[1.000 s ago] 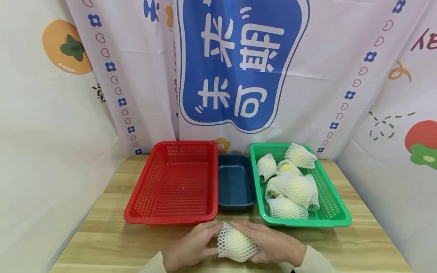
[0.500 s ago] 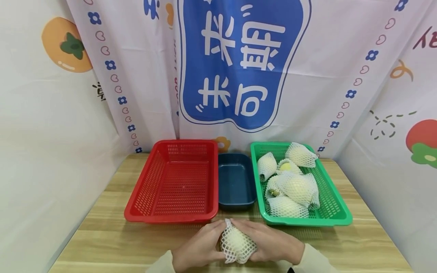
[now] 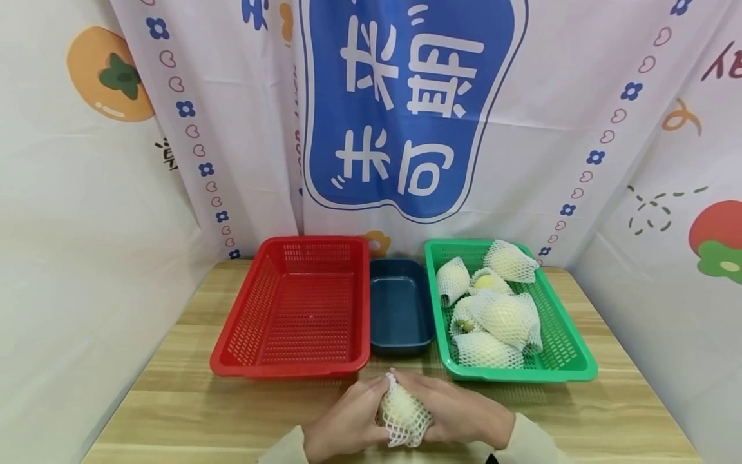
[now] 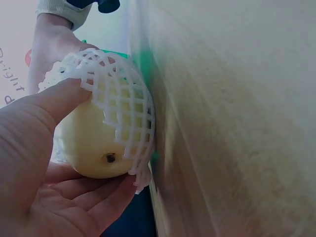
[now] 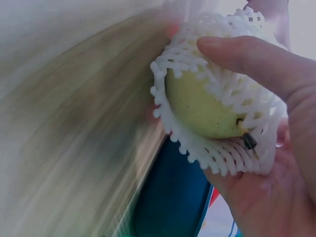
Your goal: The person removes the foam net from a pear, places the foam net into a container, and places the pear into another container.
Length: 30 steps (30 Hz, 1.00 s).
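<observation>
Table (image 3: 243, 415), red basket (image 3: 310, 306), tray (image 3: 400, 309), green basket (image 3: 559, 341)

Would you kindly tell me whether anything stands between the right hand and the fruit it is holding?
Yes: the white foam net lies between the right hand and the fruit, visibly under the thumb. Whether it also separates the other fingers is hidden.

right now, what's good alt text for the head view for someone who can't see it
A person's left hand and right hand hold a pale fruit in white netting at a wooden table. Beyond stand a red basket, a dark blue tray and a green basket holding more netted fruit.
</observation>
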Motion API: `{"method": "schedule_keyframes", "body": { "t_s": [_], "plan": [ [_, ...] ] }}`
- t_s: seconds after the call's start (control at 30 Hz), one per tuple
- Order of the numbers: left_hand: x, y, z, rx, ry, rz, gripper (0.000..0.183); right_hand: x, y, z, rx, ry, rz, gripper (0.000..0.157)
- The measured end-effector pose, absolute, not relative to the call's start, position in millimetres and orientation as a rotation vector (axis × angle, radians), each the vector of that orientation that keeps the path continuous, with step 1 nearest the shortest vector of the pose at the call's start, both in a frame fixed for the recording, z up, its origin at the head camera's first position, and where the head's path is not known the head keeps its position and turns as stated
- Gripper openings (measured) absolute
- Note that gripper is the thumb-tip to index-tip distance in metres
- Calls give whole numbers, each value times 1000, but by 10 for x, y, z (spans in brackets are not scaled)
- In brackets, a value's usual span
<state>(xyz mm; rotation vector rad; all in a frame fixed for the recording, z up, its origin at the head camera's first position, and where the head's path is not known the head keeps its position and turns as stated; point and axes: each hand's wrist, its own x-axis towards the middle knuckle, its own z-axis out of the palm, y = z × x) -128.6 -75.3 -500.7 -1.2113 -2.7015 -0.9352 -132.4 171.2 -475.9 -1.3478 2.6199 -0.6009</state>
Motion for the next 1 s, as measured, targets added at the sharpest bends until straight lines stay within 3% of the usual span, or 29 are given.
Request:
{"method": "schedule_keyframes", "body": {
  "t_s": [0.2,0.5,0.77,1.0],
  "plan": [
    [-1266,-761,-5026,-1136,-2708,-996,65,-1312,1773,-4814,-1427,2634,-666,96],
    [-1258,-811,-5002,-1032,-2768,-1035,58,-1297,1800,-4897,-1442,2651,-756,79],
    [-1239,-882,-4990,-979,-2806,-1094,69,-1293,1795,-4874,-1432,2663,-778,67],
    [-1243,-908,-4985,-957,-2832,-1170,71,-1287,1851,-4849,-1450,2652,-823,66]
  ]
}}
